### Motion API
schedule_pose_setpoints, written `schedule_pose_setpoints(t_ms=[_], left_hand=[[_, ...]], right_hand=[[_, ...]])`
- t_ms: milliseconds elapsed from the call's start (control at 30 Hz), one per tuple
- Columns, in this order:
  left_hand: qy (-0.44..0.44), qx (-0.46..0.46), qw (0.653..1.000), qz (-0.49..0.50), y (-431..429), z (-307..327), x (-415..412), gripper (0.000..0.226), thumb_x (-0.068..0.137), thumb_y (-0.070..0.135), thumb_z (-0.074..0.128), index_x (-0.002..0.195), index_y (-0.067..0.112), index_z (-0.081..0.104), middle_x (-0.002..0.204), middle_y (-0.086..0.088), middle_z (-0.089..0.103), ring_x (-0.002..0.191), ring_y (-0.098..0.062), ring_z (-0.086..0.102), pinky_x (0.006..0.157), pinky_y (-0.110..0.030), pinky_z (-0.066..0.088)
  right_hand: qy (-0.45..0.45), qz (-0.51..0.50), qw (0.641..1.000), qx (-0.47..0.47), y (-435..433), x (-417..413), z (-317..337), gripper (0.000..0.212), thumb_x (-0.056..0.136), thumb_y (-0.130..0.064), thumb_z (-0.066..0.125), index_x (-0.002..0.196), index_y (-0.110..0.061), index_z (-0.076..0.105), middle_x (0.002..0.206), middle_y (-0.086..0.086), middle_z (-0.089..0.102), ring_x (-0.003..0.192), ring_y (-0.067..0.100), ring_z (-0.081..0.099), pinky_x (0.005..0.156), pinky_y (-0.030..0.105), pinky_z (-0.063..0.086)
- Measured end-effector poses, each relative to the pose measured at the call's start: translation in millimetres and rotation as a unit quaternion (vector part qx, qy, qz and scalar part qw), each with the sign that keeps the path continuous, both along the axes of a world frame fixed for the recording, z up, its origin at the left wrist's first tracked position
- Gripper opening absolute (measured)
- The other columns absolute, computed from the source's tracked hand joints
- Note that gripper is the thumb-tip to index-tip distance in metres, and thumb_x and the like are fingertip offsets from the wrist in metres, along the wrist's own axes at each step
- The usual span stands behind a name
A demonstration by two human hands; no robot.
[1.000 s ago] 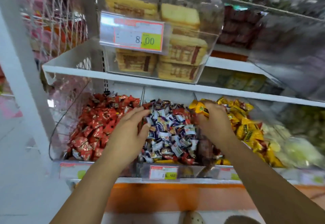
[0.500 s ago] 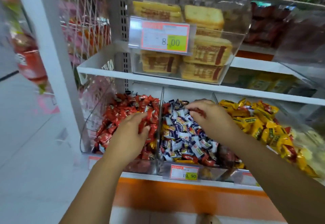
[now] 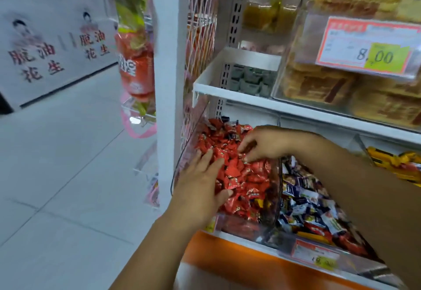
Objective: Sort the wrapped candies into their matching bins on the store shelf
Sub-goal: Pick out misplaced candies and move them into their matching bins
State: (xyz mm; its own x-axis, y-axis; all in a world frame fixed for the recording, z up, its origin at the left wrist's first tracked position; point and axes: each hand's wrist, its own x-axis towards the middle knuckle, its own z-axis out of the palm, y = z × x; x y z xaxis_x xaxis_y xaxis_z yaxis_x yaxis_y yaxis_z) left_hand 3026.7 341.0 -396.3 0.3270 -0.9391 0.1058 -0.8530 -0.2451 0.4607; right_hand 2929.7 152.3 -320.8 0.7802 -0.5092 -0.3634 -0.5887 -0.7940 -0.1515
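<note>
Clear plastic forms the red-candy bin point(image 3: 271, 228), the landmark at the near end of the lower shelf, and its see-through front lets a shopper read the heaped contents. To the right of that bin, across a thin clear divider point(image 3: 279, 189), sits a second bin of blue-and-white candies point(image 3: 307, 200), and further right again a heap of yellow candies point(image 3: 396, 164); each colour is walled off so the kinds stay apart. Above the red-candy bin, on the next shelf, a tub of wrapped cakes point(image 3: 319, 84) carries a tag reading 8.00 point(image 3: 373, 45).

Inside the red-candy bin lies the pile of red candies point(image 3: 241, 175), and both hands are in it. The left hand point(image 3: 200, 189) lies flat on the near left part of the pile, fingers spread and gripping nothing, probably to level or steady the heap. The right hand point(image 3: 266, 143) reaches in from the right over the divider, its fingertips point(image 3: 247, 158) curled down onto the wrappers at the middle of the pile. Whether it pinches 1 candy or has just let 1 go, I cannot tell; motion blur hides it.
</note>
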Motion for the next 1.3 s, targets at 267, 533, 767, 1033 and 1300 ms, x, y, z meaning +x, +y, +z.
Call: schedule_pose_setpoints(t_ms=[267, 533, 767, 1033, 1300], left_hand=[[-0.021, 0.037, 0.999, -0.01, -3.6, -10.4, 4.2, 0.071, 0.092, 0.054, 0.048, 0.15, 0.043, 0.008, 0.16, 0.012, -0.008, 0.147, -0.01, -0.011, 0.117, -0.037, 0.009], [-0.017, 0.014, 1.0, -0.018, 2.6, -13.8, 6.9, 0.069, 0.094, 0.053, 0.046, 0.151, 0.039, 0.009, 0.16, 0.011, -0.008, 0.147, -0.009, -0.01, 0.116, -0.027, 0.002], [-0.001, 0.009, 1.0, 0.002, 0.6, -16.1, 7.3, 0.073, 0.092, 0.049, 0.053, 0.149, 0.047, 0.007, 0.16, 0.013, -0.012, 0.147, -0.016, -0.009, 0.118, -0.034, 0.005], [0.035, 0.011, 0.999, 0.019, 1.7, -9.8, 10.0, 0.075, 0.092, 0.041, 0.058, 0.15, 0.043, 0.009, 0.161, 0.006, 0.001, 0.146, -0.016, 0.004, 0.117, -0.03, 0.009], [0.034, 0.027, 0.999, 0.003, 3.8, -6.3, 8.9, 0.07, 0.091, 0.041, 0.06, 0.148, 0.046, 0.019, 0.16, 0.007, 0.01, 0.147, -0.015, 0.002, 0.116, -0.028, 0.006]], right_hand=[[-0.066, -0.011, 0.995, -0.076, -31.2, 57.2, -44.8, 0.043, 0.09, -0.003, 0.052, 0.125, -0.027, 0.061, 0.125, -0.007, 0.052, 0.104, 0.023, 0.057, 0.086, 0.029, 0.05], [-0.202, -0.063, 0.977, -0.004, -51.9, 26.2, -22.6, 0.016, 0.089, -0.014, 0.064, 0.103, -0.02, 0.067, 0.112, -0.001, 0.063, 0.095, 0.011, 0.053, 0.071, 0.016, 0.038], [-0.185, -0.042, 0.979, -0.071, -55.5, 70.5, -45.9, 0.053, 0.094, 0.001, 0.04, 0.14, -0.023, 0.047, 0.144, 0.006, 0.048, 0.124, 0.025, 0.051, 0.098, 0.023, 0.043], [-0.111, -0.04, 0.988, -0.102, -52.5, 74.2, -55.9, 0.032, 0.094, -0.014, 0.055, 0.124, -0.016, 0.063, 0.127, 0.013, 0.056, 0.116, 0.028, 0.052, 0.089, 0.026, 0.04], [-0.258, -0.1, 0.955, 0.111, -49.4, 25.0, -23.6, 0.02, 0.084, -0.011, 0.072, 0.103, -0.015, 0.069, 0.109, 0.003, 0.065, 0.101, 0.018, 0.06, 0.072, 0.02, 0.041]])
